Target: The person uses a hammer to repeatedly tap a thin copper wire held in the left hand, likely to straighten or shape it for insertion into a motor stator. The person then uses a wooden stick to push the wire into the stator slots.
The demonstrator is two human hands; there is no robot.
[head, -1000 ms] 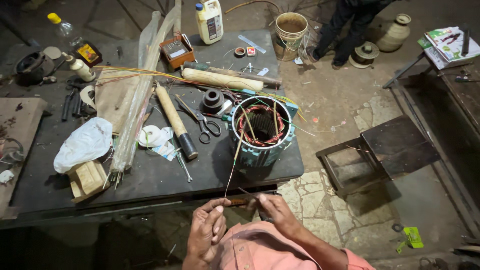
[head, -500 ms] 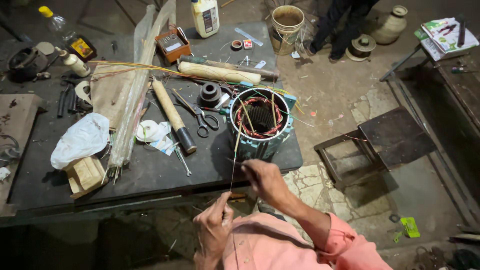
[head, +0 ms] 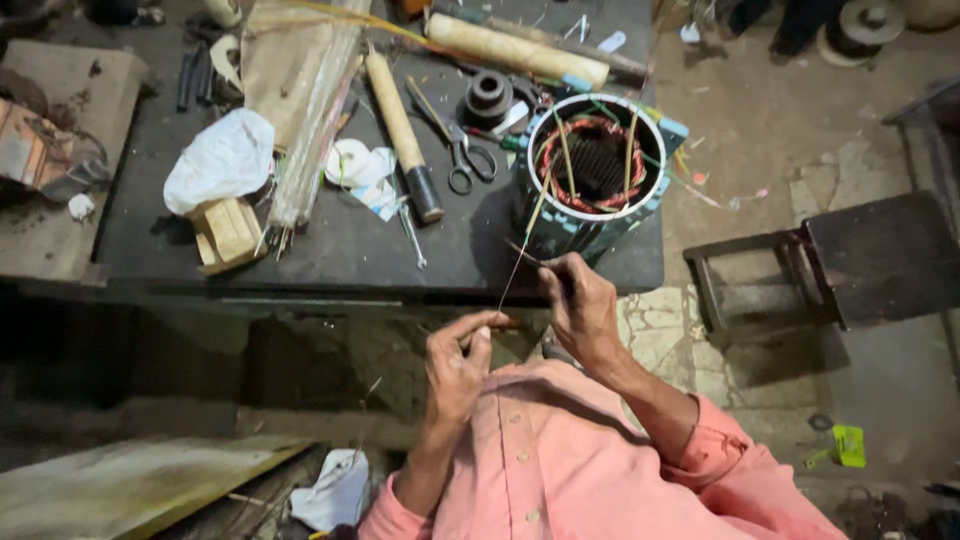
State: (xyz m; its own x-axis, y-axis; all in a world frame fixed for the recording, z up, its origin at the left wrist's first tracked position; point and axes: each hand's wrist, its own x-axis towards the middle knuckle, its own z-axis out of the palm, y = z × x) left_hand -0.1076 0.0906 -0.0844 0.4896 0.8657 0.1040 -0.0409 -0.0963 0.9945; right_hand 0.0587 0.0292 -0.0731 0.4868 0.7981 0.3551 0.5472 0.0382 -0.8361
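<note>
A round motor stator [head: 597, 172] with red-brown copper windings stands near the front right corner of the dark workbench [head: 340, 245]. A thin wire [head: 520, 252] runs from its rim down toward me. My left hand [head: 458, 360] pinches the lower end of that wire below the bench edge. My right hand [head: 582, 300] grips the wire higher up, just in front of the stator's near wall. Both sleeves are salmon pink.
On the bench lie scissors [head: 460, 150], a wooden-handled hammer [head: 402, 130], a paper roll [head: 520, 48], a white bag [head: 222, 160], wood blocks [head: 228, 232] and a bundle of thin sticks [head: 315, 120]. A dark metal stool [head: 830, 262] stands right of the bench.
The view has dropped closer to the bench. My right hand has risen from my lap to the stator's near wall, and the left hand has lifted with the wire.
</note>
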